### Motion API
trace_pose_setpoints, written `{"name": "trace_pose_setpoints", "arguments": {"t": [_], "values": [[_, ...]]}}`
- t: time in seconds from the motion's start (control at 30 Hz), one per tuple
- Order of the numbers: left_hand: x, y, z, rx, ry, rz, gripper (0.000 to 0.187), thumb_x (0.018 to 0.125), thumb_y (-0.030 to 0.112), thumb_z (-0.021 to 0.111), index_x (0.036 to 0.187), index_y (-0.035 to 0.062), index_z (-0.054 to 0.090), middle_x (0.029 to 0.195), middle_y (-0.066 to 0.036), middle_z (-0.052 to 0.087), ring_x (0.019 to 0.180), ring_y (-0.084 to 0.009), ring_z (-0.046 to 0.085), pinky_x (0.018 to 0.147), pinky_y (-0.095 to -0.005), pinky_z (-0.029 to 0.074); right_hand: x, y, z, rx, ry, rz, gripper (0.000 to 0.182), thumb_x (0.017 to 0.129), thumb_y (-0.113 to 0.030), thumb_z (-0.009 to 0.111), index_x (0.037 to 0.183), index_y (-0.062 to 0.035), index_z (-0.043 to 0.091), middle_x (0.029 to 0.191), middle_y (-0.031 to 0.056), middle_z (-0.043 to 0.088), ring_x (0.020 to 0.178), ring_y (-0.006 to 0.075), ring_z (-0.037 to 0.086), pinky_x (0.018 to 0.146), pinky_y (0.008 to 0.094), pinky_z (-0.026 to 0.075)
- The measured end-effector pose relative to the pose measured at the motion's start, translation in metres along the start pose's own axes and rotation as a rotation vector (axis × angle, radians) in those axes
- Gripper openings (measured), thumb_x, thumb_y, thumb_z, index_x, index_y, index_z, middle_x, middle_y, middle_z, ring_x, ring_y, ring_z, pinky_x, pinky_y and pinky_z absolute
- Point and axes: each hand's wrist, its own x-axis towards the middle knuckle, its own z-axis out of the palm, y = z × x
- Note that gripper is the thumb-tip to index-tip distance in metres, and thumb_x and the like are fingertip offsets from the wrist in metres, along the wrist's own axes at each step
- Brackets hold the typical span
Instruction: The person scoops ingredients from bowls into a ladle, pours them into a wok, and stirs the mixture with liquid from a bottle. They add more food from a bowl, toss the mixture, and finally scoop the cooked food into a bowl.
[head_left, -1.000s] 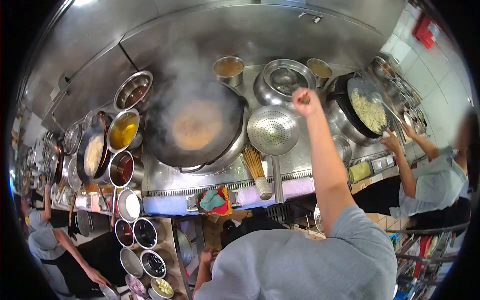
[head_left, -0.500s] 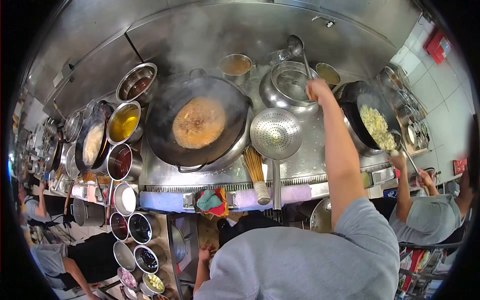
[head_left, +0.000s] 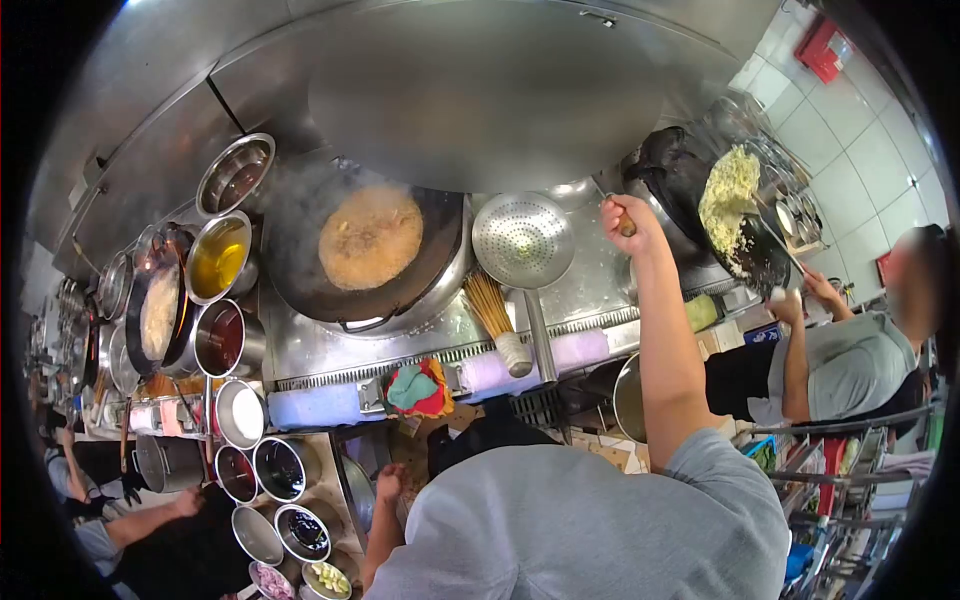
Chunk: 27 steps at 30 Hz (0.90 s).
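Observation:
My right hand [head_left: 632,226] is closed around the wooden-ended handle of a ladle [head_left: 602,186], arm stretched forward over the stove. A grey blur hides the ladle's bowl. Left of it, a large black wok [head_left: 290,265] holds an orange-brown bubbling liquid [head_left: 370,238], with steam rising. Between wok and arm lies a perforated metal strainer [head_left: 523,240], its handle pointing toward me. A bamboo brush [head_left: 490,310] leans beside it. My left hand [head_left: 391,483] hangs low by my side, near the side counter; its fingers are too small to read.
At left stand a bowl of yellow oil [head_left: 220,262], a pot of dark red liquid [head_left: 222,338] and several seasoning containers. Folded cloths [head_left: 318,404] line the stove's front edge. On the right, a co-worker [head_left: 850,365] tosses yellow food [head_left: 728,200] from another wok.
My right hand has come down and slightly back with the ladle. The view has shifted, and a blur now covers the pots behind. The co-worker's food has flown upward.

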Motion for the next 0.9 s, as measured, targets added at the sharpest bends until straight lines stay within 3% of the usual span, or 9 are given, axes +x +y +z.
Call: {"name": "trace_pose_setpoints", "arguments": {"t": [0.07,0.17,0.27,0.33,0.53,0.6,0.7,0.83,0.9], "values": [[0.011,-0.001,-0.002,-0.23,-0.003,0.005,0.021,0.087,0.025,0.057,0.1,0.0082,0.057,0.079,-0.006,0.061,0.062,-0.0153,0.058,0.049,-0.0273,0.046,-0.028,0.002,0.001,0.135,-0.114,0.001,0.009,0.088,-0.008,0.045,0.083,-0.0009,0.043,0.067,0.0032,0.049,0.05,0.0077,0.046,0.042,0.0195,0.038],[0.008,0.01,-0.006,-0.201,-0.009,-0.07,0.023,0.085,0.025,0.06,0.1,0.0069,0.057,0.079,-0.004,0.061,0.062,-0.0138,0.058,0.049,-0.0262,0.045,-0.086,0.017,0.024,0.26,-0.224,0.034,0.028,0.089,-0.006,0.048,0.11,0.008,0.035,0.074,0.0066,0.049,0.051,0.0075,0.046,0.041,0.0197,0.037],[0.004,-0.002,-0.011,-0.098,-0.025,-0.112,0.022,0.084,0.022,0.06,0.099,0.0063,0.057,0.079,-0.003,0.061,0.061,-0.0141,0.058,0.049,-0.0257,0.044,-0.134,0.044,0.041,0.281,-0.342,0.092,0.031,0.093,-0.01,0.042,0.115,0.0106,0.038,0.077,0.0066,0.045,0.051,0.0076,0.044,0.043,0.0213,0.036],[0.001,-0.016,-0.017,0.079,-0.085,-0.018,0.019,0.084,0.02,0.059,0.097,0.0061,0.058,0.078,-0.004,0.062,0.06,-0.0144,0.057,0.048,-0.0259,0.044,-0.166,0.068,0.051,0.305,-0.404,0.147,0.037,0.094,-0.012,0.039,0.122,0.0122,0.034,0.081,0.0064,0.042,0.053,0.0078,0.045,0.043,0.0213,0.036],[-0.039,-0.041,-0.036,0.186,-0.01,-0.121,0.022,0.086,0.019,0.054,0.101,0.0042,0.061,0.081,-0.008,0.065,0.063,-0.0155,0.059,0.051,-0.0288,0.046,-0.241,0.152,0.085,0.377,-0.561,0.31,0.045,0.094,-0.01,0.034,0.133,0.0078,0.021,0.083,0.0062,0.038,0.054,0.0081,0.044,0.042,0.0216,0.035],[-0.054,-0.049,-0.045,0.337,-0.044,-0.021,0.025,0.086,0.023,0.054,0.1,0.0035,0.062,0.081,-0.009,0.064,0.065,-0.0166,0.06,0.052,-0.0301,0.046,-0.253,0.182,0.094,0.408,-0.592,0.401,0.049,0.094,-0.01,0.033,0.137,0.0042,0.014,0.083,0.0057,0.038,0.053,0.0077,0.043,0.042,0.0218,0.035],[-0.07,-0.068,-0.051,0.522,0.054,0.031,0.037,0.084,0.033,0.051,0.099,0.0011,0.063,0.09,-0.015,0.065,0.077,-0.0251,0.063,0.071,-0.0366,0.048,-0.258,0.224,0.107,0.436,-0.649,0.598,0.051,0.094,-0.01,0.033,0.138,0.0022,0.012,0.083,0.0055,0.038,0.053,0.0072,0.043,0.042,0.0223,0.036],[-0.079,-0.079,-0.056,0.444,0.001,-0.083,0.038,0.083,0.035,0.049,0.102,0.0047,0.064,0.1,-0.016,0.064,0.091,-0.0296,0.061,0.082,-0.0381,0.045,-0.25,0.271,0.126,0.366,-0.661,0.792,0.051,0.094,-0.01,0.034,0.138,0.0015,0.013,0.082,0.005,0.038,0.052,0.0069,0.043,0.043,0.0225,0.039],[-0.081,-0.086,-0.054,0.544,0.074,-0.017,0.037,0.083,0.036,0.05,0.103,0.0082,0.064,0.107,-0.016,0.062,0.101,-0.0317,0.057,0.088,-0.0386,0.044,-0.245,0.294,0.14,0.245,-0.666,0.902,0.049,0.093,-0.009,0.036,0.137,0.0012,0.018,0.082,0.0045,0.038,0.052,0.0066,0.043,0.044,0.0226,0.041]]}}
